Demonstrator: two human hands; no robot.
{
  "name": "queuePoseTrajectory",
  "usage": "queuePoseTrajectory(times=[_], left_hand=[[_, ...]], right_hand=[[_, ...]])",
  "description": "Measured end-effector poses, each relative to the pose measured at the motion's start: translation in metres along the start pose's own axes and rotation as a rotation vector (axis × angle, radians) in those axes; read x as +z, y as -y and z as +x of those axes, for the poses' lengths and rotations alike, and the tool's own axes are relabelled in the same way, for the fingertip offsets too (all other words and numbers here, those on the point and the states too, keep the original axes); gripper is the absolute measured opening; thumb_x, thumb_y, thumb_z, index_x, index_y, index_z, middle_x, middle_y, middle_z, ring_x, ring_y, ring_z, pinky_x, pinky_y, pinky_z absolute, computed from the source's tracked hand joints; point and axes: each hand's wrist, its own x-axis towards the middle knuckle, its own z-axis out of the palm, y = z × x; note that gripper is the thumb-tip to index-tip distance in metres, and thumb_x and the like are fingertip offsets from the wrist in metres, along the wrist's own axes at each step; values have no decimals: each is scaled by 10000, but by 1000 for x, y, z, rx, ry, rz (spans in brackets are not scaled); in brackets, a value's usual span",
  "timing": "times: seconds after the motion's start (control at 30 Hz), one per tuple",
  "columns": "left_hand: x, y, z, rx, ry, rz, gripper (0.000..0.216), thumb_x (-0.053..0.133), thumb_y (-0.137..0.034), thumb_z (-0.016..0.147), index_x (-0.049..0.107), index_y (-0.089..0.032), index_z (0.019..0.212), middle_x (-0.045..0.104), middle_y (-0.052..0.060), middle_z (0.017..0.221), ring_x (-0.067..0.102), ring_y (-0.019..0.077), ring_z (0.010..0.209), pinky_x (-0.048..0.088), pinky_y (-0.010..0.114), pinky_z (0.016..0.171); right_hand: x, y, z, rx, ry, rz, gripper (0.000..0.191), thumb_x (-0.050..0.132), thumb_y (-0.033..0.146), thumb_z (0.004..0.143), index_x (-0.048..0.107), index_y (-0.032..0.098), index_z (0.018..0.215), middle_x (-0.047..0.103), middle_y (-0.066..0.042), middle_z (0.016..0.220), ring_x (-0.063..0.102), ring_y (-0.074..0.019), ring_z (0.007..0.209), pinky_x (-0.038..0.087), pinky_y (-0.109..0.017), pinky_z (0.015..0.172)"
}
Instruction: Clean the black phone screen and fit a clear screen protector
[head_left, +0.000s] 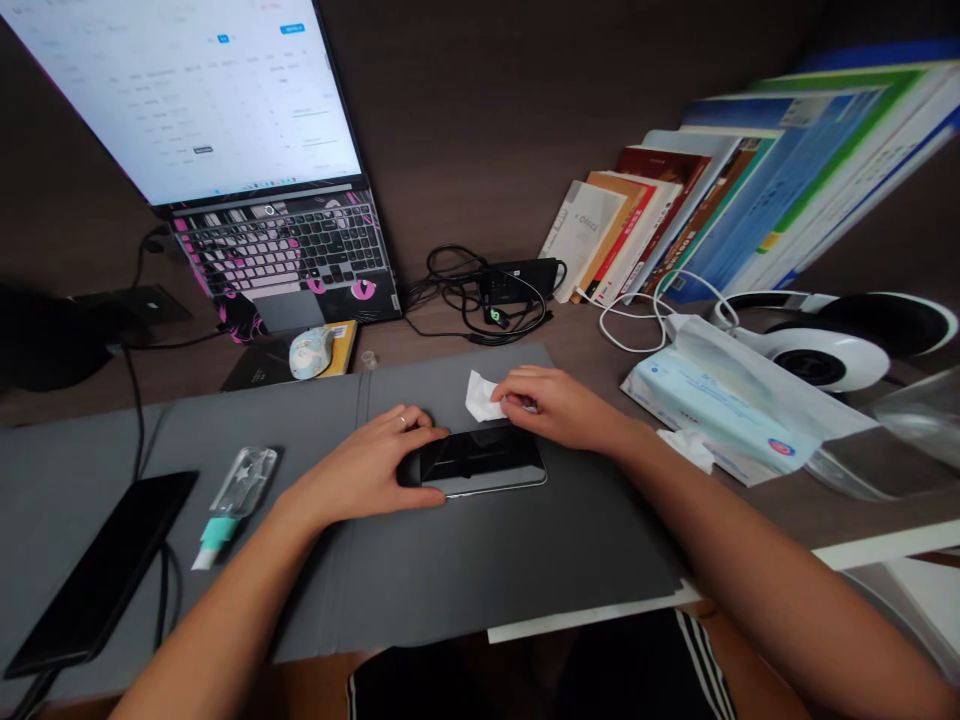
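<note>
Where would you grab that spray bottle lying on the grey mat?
Grip the spray bottle at its clear middle, from above, fingers on its long sides. It lies flat on the mat, teal end toward the person, both sides free. The left hand, holding the phone, is nearer than the right hand with the tissue.

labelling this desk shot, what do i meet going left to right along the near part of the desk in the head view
Black device with a cable → spray bottle → left hand → phone → right hand, holding a white wipe → tissue pack → white headphones
</note>
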Motion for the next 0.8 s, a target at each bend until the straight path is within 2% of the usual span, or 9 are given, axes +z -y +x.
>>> queuePoseTrajectory(times=[0.13,0.23,0.3,0.43,0.5,0.63,0.8], left_hand=[[-1,0,0,4,-7,-17,588,704,-528,873,572,-256,1377,585,68,1174,572,275,1106,485,432,977],[0,0,0,-1,-8,-21,591,713,-518,868,578,-248,1376,587,64,1164,574,272,1102,485,424,979],[0,0,0,-5,-5,-19,591,722,-513,862,584,-242,1369,586,64,1158,574,273,1101,483,421,981],[0,-1,1,4,-13,-28,566,733,-492,850,600,-242,1341,587,71,1163,573,276,1092,486,417,964],[0,-1,2,3,-14,-33,553,735,-482,844,607,-243,1326,588,69,1159,573,275,1083,489,418,956],[0,-1,2,-15,-19,-37,585,748,-504,830,600,-241,1331,587,70,1157,571,281,1094,481,428,965],[0,-3,2,-13,-37,-71,539,750,-524,831,623,-253,1279,596,61,1130,582,269,1061,483,413,931]], right_hand=[[-8,-2,-1,99,-124,-38,182,498,243,950,670,184,940,613,-24,799,544,-163,725,385,-281,702],[-10,-1,-2,126,-149,-51,172,508,233,938,671,181,920,612,-22,787,537,-161,710,379,-280,694],[-7,3,-3,68,-60,-6,169,506,215,938,669,182,909,618,-18,787,541,-156,708,383,-276,697],[4,19,-4,-112,274,82,112,557,183,928,665,188,896,637,-11,810,573,-159,771,401,-270,725],[7,25,-4,-137,355,83,87,578,171,922,656,195,891,634,-2,798,575,-164,788,405,-274,735],[11,33,-4,-157,394,84,83,584,170,924,635,208,871,627,3,798,566,-166,782,407,-280,732],[24,34,-4,-219,310,3,131,530,251,1011,636,200,955,628,-28,884,549,-187,840,398,-308,749]])
